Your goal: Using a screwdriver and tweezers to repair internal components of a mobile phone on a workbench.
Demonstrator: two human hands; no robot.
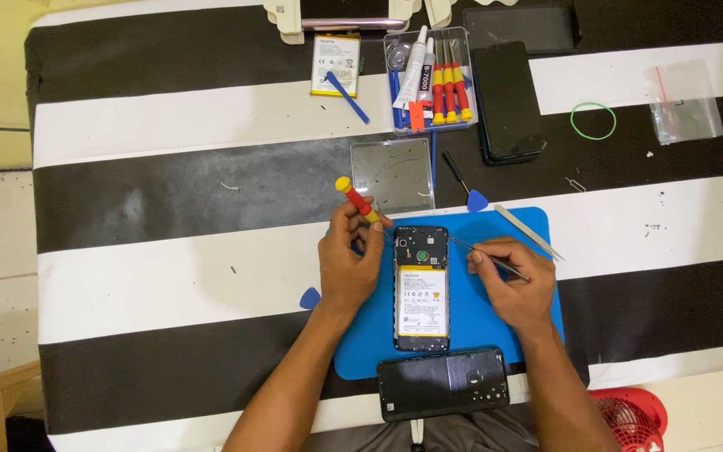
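An opened phone (pixel 421 287) with its back cover off lies upright on a blue mat (pixel 472 311), its yellow-edged battery exposed. My left hand (pixel 346 264) grips a red-and-yellow screwdriver (pixel 356 199) whose tip points at the phone's upper left corner. My right hand (pixel 512 280) pinches metal tweezers (pixel 487 257) whose tips reach the phone's upper right edge. The removed black back cover (pixel 443 382) lies just below the phone on the mat's near edge.
A clear tray (pixel 392 50) of screwdrivers and a glue tube, a spare battery (pixel 334 64), a black phone (pixel 508 102), a clear lid (pixel 392 174), a green rubber band (pixel 592 120), a plastic bag (pixel 684 100), blue picks (pixel 310 298) and a metal spudger (pixel 529 232) sit on the striped cloth.
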